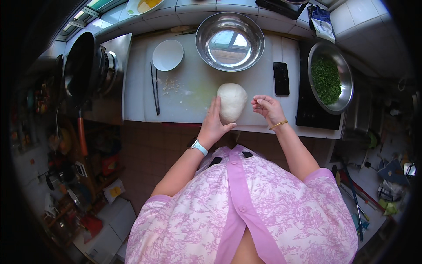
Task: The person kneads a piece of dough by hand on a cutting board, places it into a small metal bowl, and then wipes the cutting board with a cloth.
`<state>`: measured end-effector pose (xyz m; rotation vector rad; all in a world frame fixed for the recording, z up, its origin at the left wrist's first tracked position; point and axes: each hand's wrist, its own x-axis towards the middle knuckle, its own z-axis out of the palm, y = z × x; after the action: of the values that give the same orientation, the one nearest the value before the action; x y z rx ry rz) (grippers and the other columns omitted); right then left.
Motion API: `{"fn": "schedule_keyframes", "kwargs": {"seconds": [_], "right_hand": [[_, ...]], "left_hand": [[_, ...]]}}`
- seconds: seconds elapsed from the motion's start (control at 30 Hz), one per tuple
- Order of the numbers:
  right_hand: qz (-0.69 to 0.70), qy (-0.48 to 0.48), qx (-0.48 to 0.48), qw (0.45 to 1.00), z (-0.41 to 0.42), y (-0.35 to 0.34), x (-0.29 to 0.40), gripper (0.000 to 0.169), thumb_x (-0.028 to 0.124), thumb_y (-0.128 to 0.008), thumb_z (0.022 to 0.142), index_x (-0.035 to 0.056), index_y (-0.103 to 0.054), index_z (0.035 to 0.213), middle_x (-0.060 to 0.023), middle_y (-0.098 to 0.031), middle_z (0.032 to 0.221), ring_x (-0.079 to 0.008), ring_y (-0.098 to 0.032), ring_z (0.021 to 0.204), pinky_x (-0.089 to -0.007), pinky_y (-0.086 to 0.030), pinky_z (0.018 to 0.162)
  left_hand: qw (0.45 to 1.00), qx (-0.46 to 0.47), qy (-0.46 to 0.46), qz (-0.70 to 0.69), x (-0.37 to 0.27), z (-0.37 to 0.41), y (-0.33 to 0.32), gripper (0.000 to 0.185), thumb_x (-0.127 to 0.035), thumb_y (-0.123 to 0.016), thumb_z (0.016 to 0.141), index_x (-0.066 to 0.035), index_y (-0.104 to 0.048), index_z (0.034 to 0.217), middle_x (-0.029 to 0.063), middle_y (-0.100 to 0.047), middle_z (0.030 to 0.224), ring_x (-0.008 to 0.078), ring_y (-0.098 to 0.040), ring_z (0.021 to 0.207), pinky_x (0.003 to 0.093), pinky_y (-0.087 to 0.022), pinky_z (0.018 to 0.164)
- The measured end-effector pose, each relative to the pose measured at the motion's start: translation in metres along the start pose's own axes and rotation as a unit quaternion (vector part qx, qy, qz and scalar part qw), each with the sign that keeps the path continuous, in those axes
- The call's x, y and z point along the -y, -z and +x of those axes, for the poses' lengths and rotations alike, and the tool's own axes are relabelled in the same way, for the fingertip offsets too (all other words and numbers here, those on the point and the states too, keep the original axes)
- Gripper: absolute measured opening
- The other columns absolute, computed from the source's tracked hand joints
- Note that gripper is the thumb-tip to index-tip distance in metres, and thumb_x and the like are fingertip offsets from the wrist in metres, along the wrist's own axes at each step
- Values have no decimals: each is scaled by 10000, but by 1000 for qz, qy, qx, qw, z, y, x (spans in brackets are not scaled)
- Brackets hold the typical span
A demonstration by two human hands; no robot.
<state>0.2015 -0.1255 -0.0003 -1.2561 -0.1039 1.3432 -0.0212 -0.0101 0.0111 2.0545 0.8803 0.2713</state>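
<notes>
A smooth, rounded lump of white dough (232, 101) lies on a pale work board (194, 79) near the counter's front edge. My left hand (215, 119) rests against the dough's left side, its fingers along it and the thumb at its lower edge. To the right of the dough, my right hand (266, 107) is raised apart from it, fingers curled loosely with the fingertips close to the thumb; nothing clear shows in it. Dry dough crumbs (172, 85) are scattered on the board at the left.
Behind the dough stands a steel bowl (230, 62). A white bowl (168, 55) and dark chopsticks (155, 89) are at the left, beyond them a wok (80, 72) on a stove. Rightward lie a phone (281, 79) and a steel bowl (347, 95) of chopped greens (326, 81).
</notes>
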Motion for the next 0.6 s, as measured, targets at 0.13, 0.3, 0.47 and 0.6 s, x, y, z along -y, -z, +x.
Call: {"fn": "schedule_keyframes", "kwargs": {"seconds": [0.13,0.3,0.47,0.6], "right_hand": [[-23,-19,57,998,-7,-17,16,231,122,-579,966,-26,-659,1123,-110,-703,1023,-150,-680,890,-286,-565,824],[-52,-48,140,988,-4,-53,38,264,116,-546,974,-50,-642,1156,-144,-694,1080,-188,-681,968,-315,-552,883],[-34,-64,174,982,0,-70,46,274,121,-546,970,-58,-643,1153,-146,-692,1100,-195,-681,982,-320,-549,898],[-90,-9,170,981,0,-64,36,218,83,-590,939,-36,-658,1109,-129,-692,1087,-188,-671,980,-318,-547,884]], "left_hand": [[989,-142,-44,12,-16,10,30,541,-142,-778,784,-75,-579,1282,150,-574,1300,326,-574,1157,409,-471,979],[987,-85,-91,-104,-46,33,44,307,-56,-741,819,-43,-668,1117,77,-671,970,183,-636,850,282,-498,720],[989,-89,-86,-85,-41,40,46,154,-59,-700,867,-10,-658,1007,88,-673,878,198,-635,765,282,-503,677],[988,-133,-52,-66,-25,45,39,122,-133,-593,954,-12,-576,948,122,-629,802,265,-607,695,357,-492,627]]}}
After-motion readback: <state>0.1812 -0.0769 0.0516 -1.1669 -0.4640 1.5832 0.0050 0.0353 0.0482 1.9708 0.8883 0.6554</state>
